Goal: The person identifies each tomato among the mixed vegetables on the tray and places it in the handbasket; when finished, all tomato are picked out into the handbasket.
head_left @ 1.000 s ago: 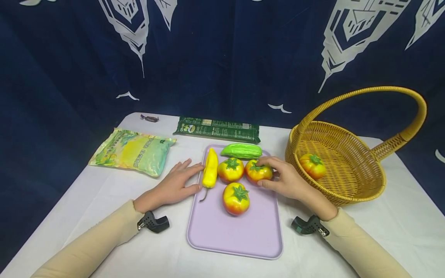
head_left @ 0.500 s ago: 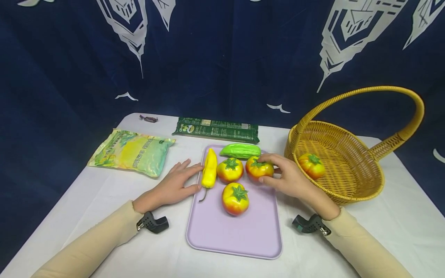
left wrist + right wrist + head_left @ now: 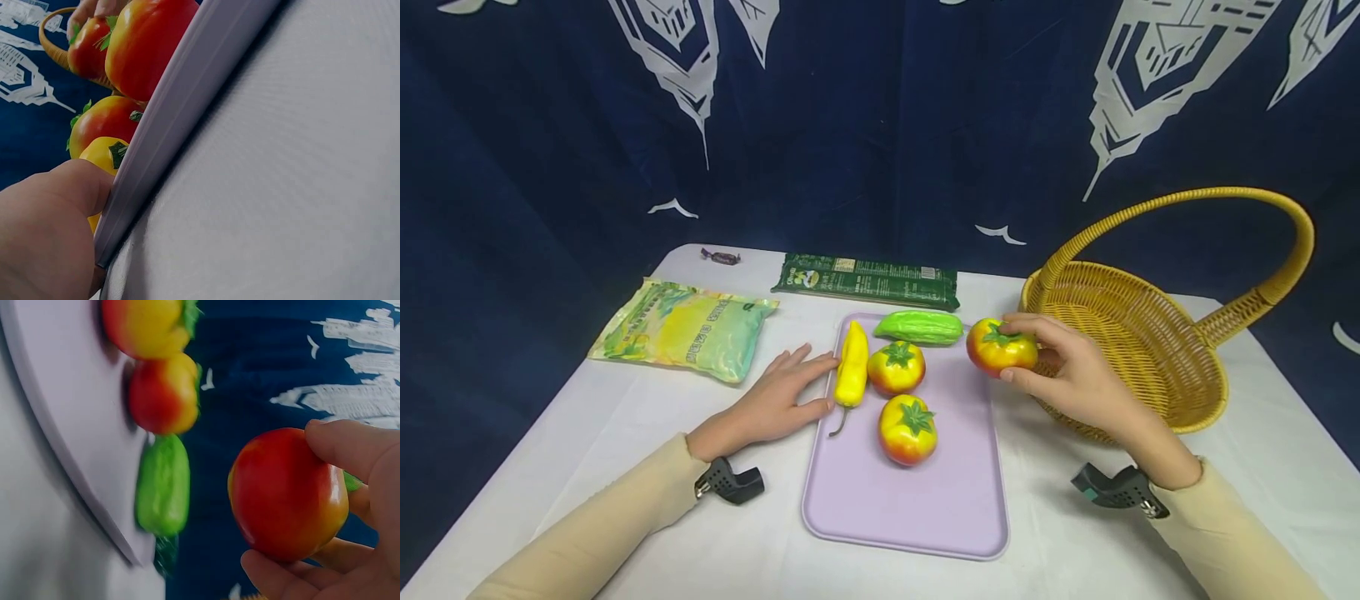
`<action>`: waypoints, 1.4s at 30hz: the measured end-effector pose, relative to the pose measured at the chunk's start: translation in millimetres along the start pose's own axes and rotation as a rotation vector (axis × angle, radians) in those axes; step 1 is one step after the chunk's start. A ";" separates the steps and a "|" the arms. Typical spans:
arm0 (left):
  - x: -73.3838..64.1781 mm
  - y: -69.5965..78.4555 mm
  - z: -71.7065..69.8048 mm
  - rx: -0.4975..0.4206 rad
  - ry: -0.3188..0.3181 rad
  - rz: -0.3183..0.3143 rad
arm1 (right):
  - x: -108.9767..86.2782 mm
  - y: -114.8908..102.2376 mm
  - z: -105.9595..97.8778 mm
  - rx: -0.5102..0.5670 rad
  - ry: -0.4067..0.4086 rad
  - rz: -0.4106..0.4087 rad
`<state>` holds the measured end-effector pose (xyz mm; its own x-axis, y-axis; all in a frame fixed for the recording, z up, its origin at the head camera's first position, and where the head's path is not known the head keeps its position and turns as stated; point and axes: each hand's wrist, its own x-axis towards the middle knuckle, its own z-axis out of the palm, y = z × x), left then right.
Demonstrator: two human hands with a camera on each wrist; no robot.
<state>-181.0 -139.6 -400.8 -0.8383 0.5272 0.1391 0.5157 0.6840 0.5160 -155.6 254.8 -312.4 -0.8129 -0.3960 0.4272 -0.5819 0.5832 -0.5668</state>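
A yellow-and-red tomato (image 3: 1000,348) is held in my right hand (image 3: 1078,379), raised above the tray's right edge. In the right wrist view, thumb and fingers grip this tomato (image 3: 284,494) from opposite sides, clear of the tray. My left hand (image 3: 775,402) lies at the left rim of the lilac tray (image 3: 910,508), fingers extended and touching it beside a yellow pepper (image 3: 852,367). The left wrist view shows the thumb (image 3: 75,184) against that rim. Two more tomatoes, one behind (image 3: 897,375) and one nearer (image 3: 907,442), sit on the tray with a green bitter melon (image 3: 920,327).
A wicker basket (image 3: 1210,392) with a tall handle stands at the right, partly behind my right hand. Left of the tray lies a green-yellow packet (image 3: 688,333). At the back are a long dark green package (image 3: 868,282) and a small wrapped candy (image 3: 721,257).
My right hand has lifted the right-hand tomato off the tray and carried it rightward, toward the basket. The left hand stays in place at the tray's rim.
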 end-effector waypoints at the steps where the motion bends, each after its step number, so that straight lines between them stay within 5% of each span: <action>1: 0.1 -0.1 -0.3 0.003 0.000 0.000 | -1.9 -0.3 -4.8 -0.005 0.017 -0.006; 17: -1.5 -2.3 -2.3 0.008 0.008 -0.001 | -40.4 23.0 -59.2 -0.074 0.181 0.105; 42: -0.3 0.1 -0.1 -0.005 0.004 0.010 | -46.1 80.6 -92.4 -0.216 0.191 0.436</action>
<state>-180.7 -139.8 -400.8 -0.8336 0.5323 0.1475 0.5234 0.6758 0.5189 -162.8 385.6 -312.7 -0.9478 0.0406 0.3162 -0.1561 0.8058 -0.5712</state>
